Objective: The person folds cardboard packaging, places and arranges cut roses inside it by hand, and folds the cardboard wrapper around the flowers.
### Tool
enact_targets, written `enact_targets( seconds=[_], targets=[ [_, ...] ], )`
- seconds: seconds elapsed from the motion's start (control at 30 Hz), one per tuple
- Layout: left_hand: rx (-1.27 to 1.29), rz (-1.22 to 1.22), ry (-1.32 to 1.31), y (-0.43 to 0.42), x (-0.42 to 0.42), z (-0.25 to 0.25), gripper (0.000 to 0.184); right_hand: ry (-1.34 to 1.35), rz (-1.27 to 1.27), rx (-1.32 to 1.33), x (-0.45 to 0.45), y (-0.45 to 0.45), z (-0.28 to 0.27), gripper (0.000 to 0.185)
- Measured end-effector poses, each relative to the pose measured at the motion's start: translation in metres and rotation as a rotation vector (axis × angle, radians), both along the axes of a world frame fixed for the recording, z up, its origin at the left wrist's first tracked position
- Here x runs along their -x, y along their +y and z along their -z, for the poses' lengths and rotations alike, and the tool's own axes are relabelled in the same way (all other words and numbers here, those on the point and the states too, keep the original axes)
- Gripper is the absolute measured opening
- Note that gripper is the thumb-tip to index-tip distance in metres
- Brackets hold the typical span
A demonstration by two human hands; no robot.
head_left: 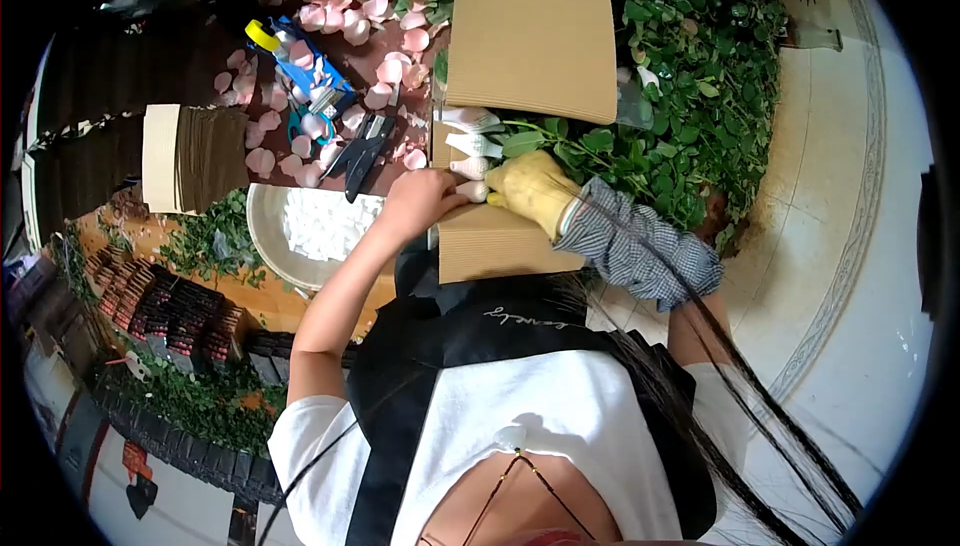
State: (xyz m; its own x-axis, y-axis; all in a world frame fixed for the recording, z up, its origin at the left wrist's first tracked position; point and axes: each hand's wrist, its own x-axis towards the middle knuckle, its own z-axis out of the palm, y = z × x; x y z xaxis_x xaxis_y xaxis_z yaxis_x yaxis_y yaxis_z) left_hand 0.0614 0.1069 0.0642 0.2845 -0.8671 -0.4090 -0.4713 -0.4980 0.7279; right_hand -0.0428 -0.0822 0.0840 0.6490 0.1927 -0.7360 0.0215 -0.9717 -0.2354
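On a corrugated cardboard sheet [510, 252], several rose heads in white foam net sleeves [470, 168] lie in a row, one above another. Bare and bent at the fingers, my left hand [420, 206] presses against the lowest sleeved rose [473, 191] from the left. My right hand [532, 192], in a yellow glove with a checked sleeve cover, closes around the stem side of that same rose; its fingertips are partly hidden. Green leafy stems [560, 141] stick out to the right above the glove. A second cardboard piece [530, 36] covers the upper part of the row.
Leafy stems [700, 96] heap up on the right. A black stapler [368, 151], teal scissors [310, 126], a blue tape dispenser [310, 66] and pink petals [345, 21] lie at upper left. A tub [265, 236] holds white foam sleeves; stacked cardboard [190, 158] stands beyond it.
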Motion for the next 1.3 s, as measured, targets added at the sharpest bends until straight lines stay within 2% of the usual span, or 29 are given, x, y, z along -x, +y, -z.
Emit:
enact_targets(
  seconds=[0.07,0.1,0.17,0.2,0.23,0.27,0.3,0.33,0.37,0.43,0.47,0.5,0.53,0.57,0.6,0.63,0.7,0.77,0.83,0.87,0.9,0.93,0.97,1.0,1.07,1.1,1.17,1.27,1.3],
  targets=[
    [0.134,-0.015,0.222,0.004,-0.005,0.011,0.024,-0.053,0.066,-0.060,0.000,-0.009,-0.017,0.019],
    [0.130,-0.022,0.231,0.009,-0.002,0.014,0.024,-0.044,0.061,-0.065,0.001,-0.007,-0.017,0.019],
    [0.179,-0.225,0.630,0.016,0.001,0.021,0.020,-0.041,0.181,-0.050,0.001,-0.006,-0.016,0.019],
    [0.342,-0.303,0.772,0.024,0.008,0.038,0.013,-0.251,0.219,-0.099,0.017,-0.007,0.005,0.015],
    [0.318,-0.515,0.642,0.036,0.008,0.042,0.018,-0.249,0.221,-0.101,0.028,-0.005,0.021,0.015],
    [0.291,-0.721,0.503,0.045,0.010,0.042,0.023,-0.251,0.505,-0.197,0.036,-0.003,0.034,0.013],
    [0.541,-1.362,1.049,0.039,-0.005,0.002,0.018,-0.177,0.576,-0.234,0.032,-0.007,0.024,0.012],
    [0.562,-1.151,0.797,0.059,-0.028,0.000,0.016,-0.104,0.650,-0.266,0.028,-0.010,0.014,0.012],
    [0.750,-1.120,0.822,0.068,-0.028,-0.005,0.013,-0.034,0.724,-0.291,0.024,-0.013,0.004,0.012],
    [0.576,-0.725,0.231,0.069,-0.033,0.011,0.013,-0.327,0.475,-0.445,0.022,-0.019,-0.012,0.015],
    [0.432,-0.698,0.383,0.056,-0.028,-0.003,0.010,-0.469,0.325,-0.258,0.006,-0.017,-0.040,0.019],
    [0.204,-0.692,0.442,0.046,-0.022,0.013,0.020,-0.347,0.239,-0.072,-0.005,-0.015,-0.049,0.024],
    [0.239,-0.573,0.036,0.021,-0.011,0.001,0.034,-0.218,0.185,0.046,-0.010,-0.011,-0.044,0.026],
    [-0.026,-0.419,0.116,0.001,-0.010,-0.013,0.029,-0.089,0.131,0.164,-0.015,-0.008,-0.038,0.029],
    [0.213,-0.291,-0.011,-0.007,-0.003,0.005,0.024,-0.177,0.151,0.125,-0.007,-0.008,-0.020,0.028],
    [0.293,-0.207,-0.053,-0.013,-0.004,0.007,0.019,-0.179,0.157,0.126,-0.005,-0.010,-0.001,0.028],
    [0.432,-0.226,-0.034,-0.007,-0.008,0.006,0.013,-0.115,0.118,0.153,-0.006,-0.016,0.028,0.022],
    [0.402,-0.636,0.278,0.025,-0.010,0.026,0.009,-0.100,0.105,0.169,-0.009,-0.015,0.022,0.019],
    [0.460,-0.969,0.318,0.065,-0.047,0.029,0.013,-0.130,0.106,0.201,-0.005,-0.011,0.011,0.018],
    [0.515,-0.902,0.243,0.063,-0.048,0.020,0.013,-0.193,0.449,-0.102,0.006,-0.017,0.008,0.018],
    [0.572,-0.839,0.165,0.058,-0.044,0.008,0.014,-0.320,0.509,-0.183,0.009,-0.020,-0.001,0.019],
    [0.489,-0.859,0.384,0.048,-0.032,-0.001,0.012,-0.448,0.553,-0.265,0.008,-0.020,-0.016,0.020],
    [0.367,-0.709,0.439,0.050,-0.028,0.020,0.014,-0.634,0.323,-0.116,0.001,-0.021,-0.032,0.022],
    [0.158,-0.652,0.196,0.029,-0.023,0.015,0.024,-0.495,0.311,-0.015,-0.010,-0.018,-0.044,0.020],
    [0.179,-0.567,-0.006,-0.010,-0.007,0.013,0.039,-0.217,0.308,0.191,-0.028,-0.009,-0.053,0.015],
    [0.097,-0.519,0.028,-0.027,-0.007,0.004,0.034,-0.217,0.312,0.195,-0.030,-0.012,-0.041,0.015],
    [0.250,-0.440,-0.111,-0.036,-0.007,0.013,0.025,-0.111,0.198,0.269,-0.030,-0.019,-0.009,0.013],
    [0.332,-0.463,-0.117,-0.023,-0.005,0.005,0.016,-0.109,0.220,0.261,-0.030,-0.023,0.000,0.014],
    [0.312,-0.687,-0.128,-0.012,-0.002,0.019,0.008,-0.115,0.240,0.260,-0.030,-0.027,0.004,0.015]
  ],
)
